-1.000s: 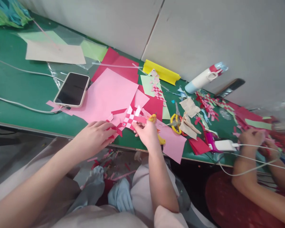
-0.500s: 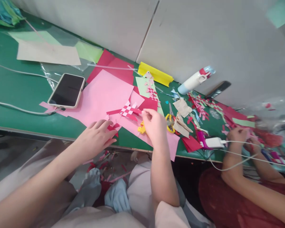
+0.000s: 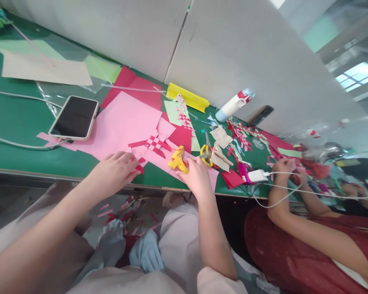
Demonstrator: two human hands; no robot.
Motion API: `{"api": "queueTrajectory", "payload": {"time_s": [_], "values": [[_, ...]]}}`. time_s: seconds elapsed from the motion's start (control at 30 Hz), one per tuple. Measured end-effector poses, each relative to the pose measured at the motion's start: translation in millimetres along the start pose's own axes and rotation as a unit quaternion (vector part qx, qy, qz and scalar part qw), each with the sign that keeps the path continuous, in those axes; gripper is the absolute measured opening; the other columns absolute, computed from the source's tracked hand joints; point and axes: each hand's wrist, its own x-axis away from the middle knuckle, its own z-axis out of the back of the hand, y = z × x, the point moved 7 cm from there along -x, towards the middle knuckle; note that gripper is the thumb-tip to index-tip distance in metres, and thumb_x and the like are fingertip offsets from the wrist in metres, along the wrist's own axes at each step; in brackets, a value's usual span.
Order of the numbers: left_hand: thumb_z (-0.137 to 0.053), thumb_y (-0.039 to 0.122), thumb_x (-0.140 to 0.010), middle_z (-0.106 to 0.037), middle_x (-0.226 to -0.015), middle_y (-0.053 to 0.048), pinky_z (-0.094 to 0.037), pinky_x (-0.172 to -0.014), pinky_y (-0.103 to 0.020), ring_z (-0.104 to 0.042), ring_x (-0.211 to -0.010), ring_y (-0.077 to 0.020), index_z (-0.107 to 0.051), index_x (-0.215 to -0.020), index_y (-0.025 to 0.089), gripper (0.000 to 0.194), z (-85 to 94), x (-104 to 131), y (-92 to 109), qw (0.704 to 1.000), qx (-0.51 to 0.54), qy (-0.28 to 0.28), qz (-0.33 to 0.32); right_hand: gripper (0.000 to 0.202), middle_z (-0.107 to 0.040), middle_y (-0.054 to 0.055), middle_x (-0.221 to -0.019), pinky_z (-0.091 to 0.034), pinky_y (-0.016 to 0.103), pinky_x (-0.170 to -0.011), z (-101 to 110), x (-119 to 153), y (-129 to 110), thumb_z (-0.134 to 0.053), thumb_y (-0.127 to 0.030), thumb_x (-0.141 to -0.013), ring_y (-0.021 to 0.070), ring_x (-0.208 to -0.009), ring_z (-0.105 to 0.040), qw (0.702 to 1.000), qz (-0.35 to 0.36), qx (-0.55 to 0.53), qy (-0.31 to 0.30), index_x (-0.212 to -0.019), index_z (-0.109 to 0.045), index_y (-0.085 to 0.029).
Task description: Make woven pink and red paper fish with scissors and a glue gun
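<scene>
On pink sheets [image 3: 125, 118] lies a small woven red-and-white checkered paper fish [image 3: 154, 143] with long red strips. To its right is a yellow animal-shaped object [image 3: 178, 159]; its exact kind I cannot make out. My right hand [image 3: 198, 177] has thumb and fingers on either side of its right edge. My left hand [image 3: 115, 173] rests palm down at the table's front edge, fingers extended and loosely bent. Its fingertips touch or lie beside red paper pieces [image 3: 139, 166]. Yellow-handled scissors [image 3: 206, 154] lie just beyond my right hand.
A phone [image 3: 75, 118] with a white cable lies left. A yellow folded strip [image 3: 187, 98] and a white bottle [image 3: 233, 106] stand along the wall. Cloth scraps [image 3: 221, 136] and woven paper pieces [image 3: 241, 132] lie right. A co-worker's hands [image 3: 283, 167] work farther right.
My right hand has left the red strip end of the fish and come down to the yellow object. My left hand stays by the red pieces. The view has swung to the right.
</scene>
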Motion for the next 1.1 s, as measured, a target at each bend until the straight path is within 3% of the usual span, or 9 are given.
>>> {"api": "queueTrajectory", "payload": {"time_s": [0.17,0.3,0.47,0.6,0.73,0.83,0.93,1.1], "values": [[-0.036,0.041,-0.097,-0.068,-0.106,-0.013,-0.052,-0.081,-0.042,-0.063,-0.099,-0.0279,-0.069,-0.102,0.02,0.04,1.5,-1,-4,0.999,0.038,0.008,0.014,0.028,-0.062,0.015,-0.101,-0.047,0.04,-0.089,-6,-3,-2,-0.067,-0.034,-0.083,0.0304,-0.106,-0.058,0.999,0.017,0.01,-0.042,-0.102,-0.062,-0.014],[-0.037,0.038,-0.097,-0.068,-0.108,-0.012,-0.051,-0.084,-0.043,-0.063,-0.101,-0.0277,-0.068,-0.104,0.019,0.037,0.3,-1,-6,0.999,0.033,-0.009,0.015,0.02,-0.061,0.019,-0.104,-0.048,0.042,-0.088,-4,0,-7,-0.054,-0.023,-0.09,0.0315,-0.105,-0.059,0.998,0.035,0.023,-0.045,-0.106,-0.059,-0.011],[-0.04,0.038,-0.096,-0.069,-0.108,-0.01,-0.051,-0.086,-0.039,-0.064,-0.1,-0.0241,-0.068,-0.104,0.021,0.034,-0.2,1,-9,0.998,0.054,-0.014,0.008,0.034,-0.055,0.02,-0.122,-0.048,0.045,-0.093,15,14,-8,-0.047,-0.029,-0.094,0.0317,-0.118,-0.053,0.991,0.064,-0.119,-0.009,-0.123,-0.048,-0.014],[-0.038,0.038,-0.097,-0.069,-0.11,-0.011,-0.052,-0.086,-0.041,-0.065,-0.099,-0.0249,-0.069,-0.105,0.019,0.037,-1.8,3,-9,0.999,0.047,-0.027,0.002,0.031,-0.059,0.013,-0.114,-0.049,0.037,-0.091,21,24,-11,-0.048,-0.036,-0.093,0.0248,-0.109,-0.057,0.957,0.088,-0.274,-0.032,-0.119,-0.052,-0.019],[-0.037,0.036,-0.097,-0.068,-0.112,-0.011,-0.053,-0.084,-0.042,-0.065,-0.098,-0.026,-0.07,-0.105,0.019,0.038,-0.2,5,-7,0.998,0.051,-0.021,0.001,0.034,-0.062,0.005,-0.086,-0.049,0.029,-0.07,-1,28,-19,-0.047,-0.048,-0.094,0.0165,-0.075,-0.058,0.895,0.056,-0.418,-0.144,-0.103,-0.061,-0.018],[-0.037,0.033,-0.097,-0.068,-0.111,-0.011,-0.053,-0.082,-0.041,-0.065,-0.096,-0.0253,-0.07,-0.104,0.02,0.036,-0.7,6,-5,0.999,0.039,-0.028,-0.004,0.041,-0.06,0.004,-0.082,-0.043,0.025,-0.059,-17,28,-29,-0.048,-0.053,-0.093,0.0111,-0.061,-0.05,0.859,0.036,-0.465,-0.209,-0.101,-0.064,-0.016],[-0.035,0.032,-0.097,-0.068,-0.11,-0.011,-0.053,-0.083,-0.041,-0.065,-0.095,-0.0247,-0.07,-0.102,0.02,0.038,0.0,6,-5,0.999,0.042,-0.02,0.0,0.043,-0.061,0.004,-0.083,-0.041,0.024,-0.056,-23,26,-36,-0.049,-0.054,-0.092,0.0095,-0.058,-0.048,0.848,0.025,-0.477,-0.231,-0.1,-0.064,-0.015],[-0.038,0.03,-0.096,-0.067,-0.111,-0.011,-0.053,-0.082,-0.04,-0.065,-0.096,-0.0246,-0.069,-0.102,0.02,0.033,-0.8,7,-3,0.999,0.044,-0.021,0.001,0.044,-0.06,0.003,-0.08,-0.042,0.023,-0.055,-25,22,-39,-0.048,-0.056,-0.092,0.0093,-0.057,-0.049,0.853,0.015,-0.463,-0.24,-0.097,-0.063,-0.015]]}}
